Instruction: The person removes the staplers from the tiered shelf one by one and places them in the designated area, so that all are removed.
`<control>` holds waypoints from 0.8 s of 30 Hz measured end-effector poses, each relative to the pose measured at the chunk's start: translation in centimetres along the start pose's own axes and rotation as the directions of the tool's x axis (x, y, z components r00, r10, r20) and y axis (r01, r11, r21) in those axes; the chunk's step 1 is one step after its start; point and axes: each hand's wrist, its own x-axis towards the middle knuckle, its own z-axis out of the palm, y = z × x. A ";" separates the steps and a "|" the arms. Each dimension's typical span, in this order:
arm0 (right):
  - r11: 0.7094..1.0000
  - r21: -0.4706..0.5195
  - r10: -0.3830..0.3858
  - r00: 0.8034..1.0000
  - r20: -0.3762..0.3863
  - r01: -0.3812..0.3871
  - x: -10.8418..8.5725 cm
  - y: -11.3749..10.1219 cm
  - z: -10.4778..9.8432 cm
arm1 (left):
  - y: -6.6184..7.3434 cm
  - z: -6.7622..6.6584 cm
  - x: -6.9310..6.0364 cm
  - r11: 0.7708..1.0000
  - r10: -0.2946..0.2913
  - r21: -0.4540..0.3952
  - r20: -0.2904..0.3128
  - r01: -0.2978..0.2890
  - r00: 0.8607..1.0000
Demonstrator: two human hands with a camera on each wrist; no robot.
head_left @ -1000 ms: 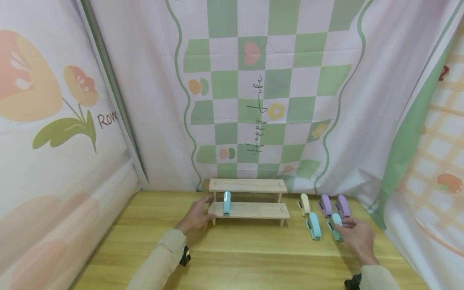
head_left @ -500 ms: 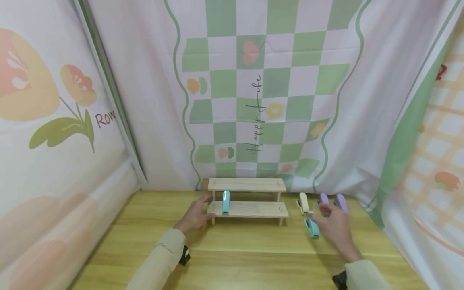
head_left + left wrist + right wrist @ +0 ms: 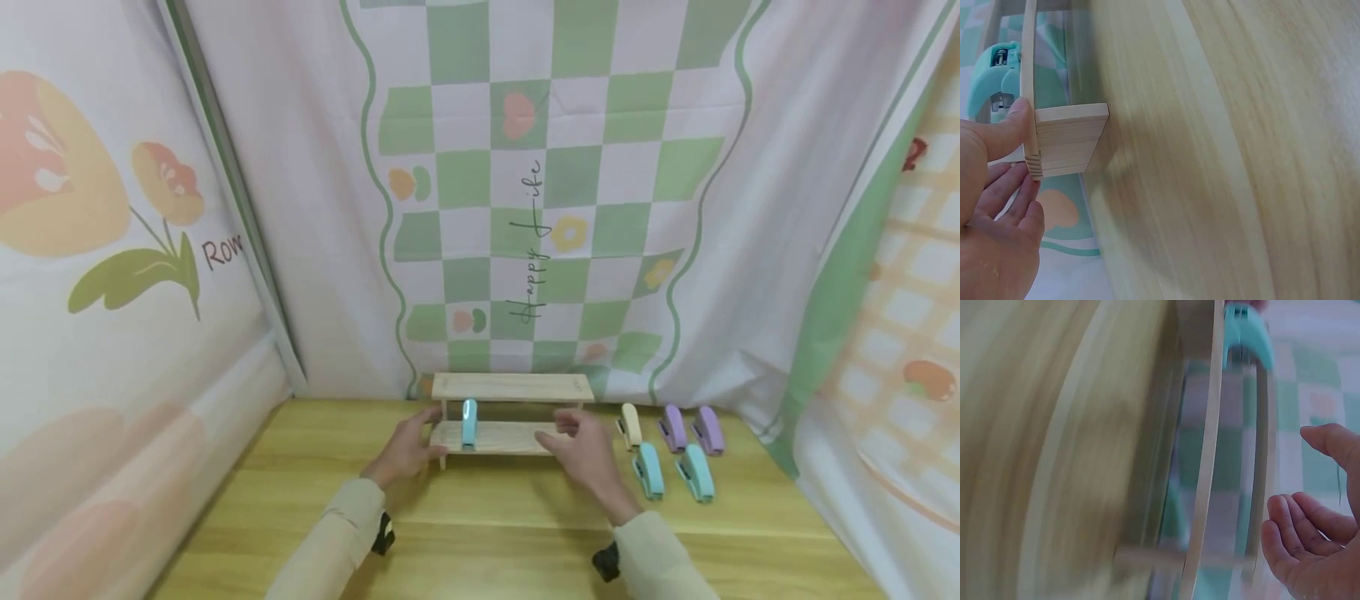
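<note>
A light-blue stapler (image 3: 469, 425) stands on the left part of the lower tier of a two-step wooden rack (image 3: 502, 437). At that tier's left end, my left hand (image 3: 405, 450) holds the board, thumb on its front edge and fingers behind. The left wrist view shows this grip, with the stapler (image 3: 997, 78) just beyond the thumb. My right hand (image 3: 585, 450) is over the rack's right end, thumb and fingers apart. In the right wrist view that hand (image 3: 1316, 544) has bent fingers with nothing between them and the thumb.
Right of the rack, on the wooden table (image 3: 495, 533), stand a cream stapler (image 3: 631, 427), two purple staplers, one of them the far-right purple stapler (image 3: 708, 431), and two light-blue staplers, one the nearer-left blue stapler (image 3: 649, 472). A checked curtain (image 3: 525, 250) hangs behind the rack.
My right hand has moved left from the rightmost light-blue stapler, past the other staplers, to the rack's right end. The staplers stand as before. My left hand stays at the rack's left end.
</note>
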 end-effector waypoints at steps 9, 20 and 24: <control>0.992 0.093 -0.086 0.996 0.011 0.084 0.4 -4.3 6.4 | 0.2 0.1 0.2 1.000 0.005 0.002 -0.011 -0.005 1.000; 0.979 0.187 -0.054 0.989 -0.135 0.079 0.7 -5.6 11.6 | 0.1 0.1 0.2 1.000 -0.016 0.007 -0.007 0.016 1.000; 0.983 0.184 0.013 0.982 -0.187 0.022 0.9 -5.9 12.6 | 0.2 0.1 0.2 1.000 -0.017 0.017 -0.009 0.017 1.000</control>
